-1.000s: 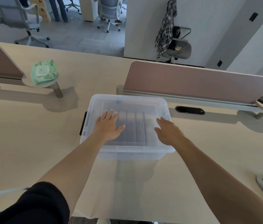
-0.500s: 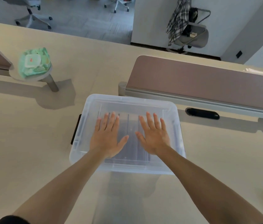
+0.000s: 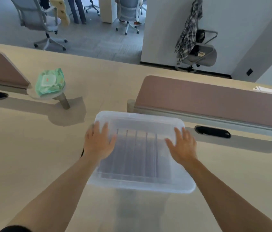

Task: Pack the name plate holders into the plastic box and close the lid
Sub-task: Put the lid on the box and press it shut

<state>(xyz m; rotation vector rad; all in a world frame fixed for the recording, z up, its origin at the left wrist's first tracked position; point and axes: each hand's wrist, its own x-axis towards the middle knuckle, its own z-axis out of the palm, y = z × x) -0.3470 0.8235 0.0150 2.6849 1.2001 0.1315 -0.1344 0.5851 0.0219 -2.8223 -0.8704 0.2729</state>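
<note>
Left hand [image 3: 98,144] flat, fingers spread, palm down on the lid [image 3: 140,121] at its left edge. Right hand [image 3: 183,147] same, on the lid's right edge. Neither grips, both just press. Name plate holders [image 3: 136,153] show through the clear lid as upright ribs, so packing looks done. Plastic box [image 3: 140,185] sits mid-tabletop, back edge near the divider panel [image 3: 207,101]. Step in hand: seating the lid. Next probably the side latches; a dark one peeks out by the left wrist, can't tell if engaged
</note>
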